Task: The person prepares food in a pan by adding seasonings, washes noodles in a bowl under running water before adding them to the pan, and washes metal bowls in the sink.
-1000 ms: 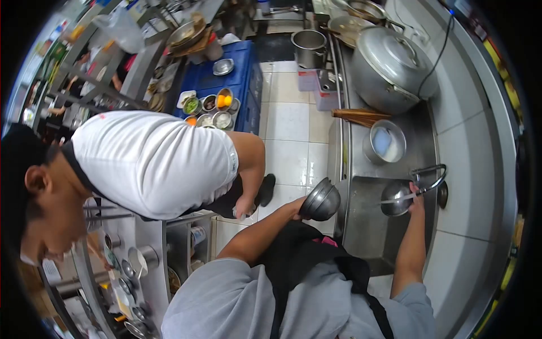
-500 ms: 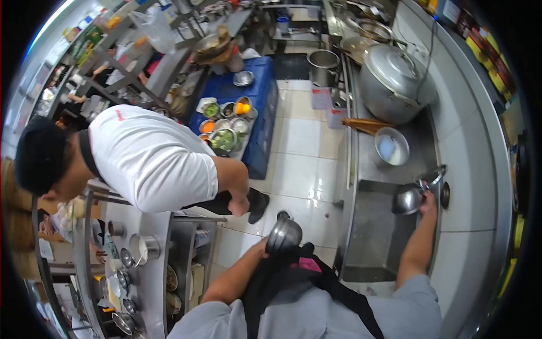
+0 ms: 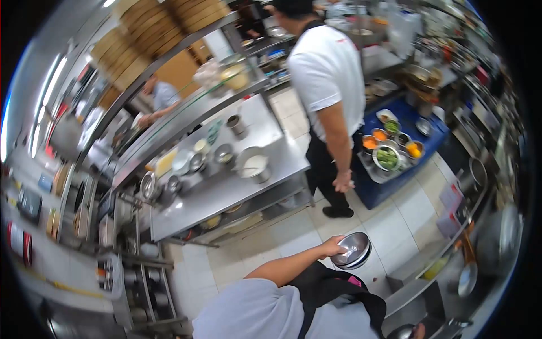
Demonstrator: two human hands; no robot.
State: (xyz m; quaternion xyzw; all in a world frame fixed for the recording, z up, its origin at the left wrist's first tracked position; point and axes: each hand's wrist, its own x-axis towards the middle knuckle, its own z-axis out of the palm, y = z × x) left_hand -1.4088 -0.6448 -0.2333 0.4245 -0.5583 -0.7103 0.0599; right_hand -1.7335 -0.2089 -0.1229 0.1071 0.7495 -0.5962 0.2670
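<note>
My left hand (image 3: pixel 332 246) grips the rim of a small stack of nested metal bowls (image 3: pixel 354 248), held out over the tiled floor with the openings turned up toward me. At the lower right edge only part of my right hand (image 3: pixel 419 330) shows, by the sink (image 3: pixel 415 313). Its fingers are at the side of another metal bowl (image 3: pixel 401 332), which the frame cuts off. A metal faucet piece (image 3: pixel 456 323) is just right of that hand.
A co-worker in a white shirt (image 3: pixel 333 73) stands ahead, beside a blue chest (image 3: pixel 367 192) bearing bowls of cut vegetables. To the left, a steel table (image 3: pixel 226 186) holds a pot (image 3: pixel 254 165) and several bowls. Bamboo steamers (image 3: pixel 144 22) sit on the shelf above.
My view has swung left toward the steel table. The bowls in my left hand have tipped so their insides show. My right hand and its bowl have slid to the frame's lower edge.
</note>
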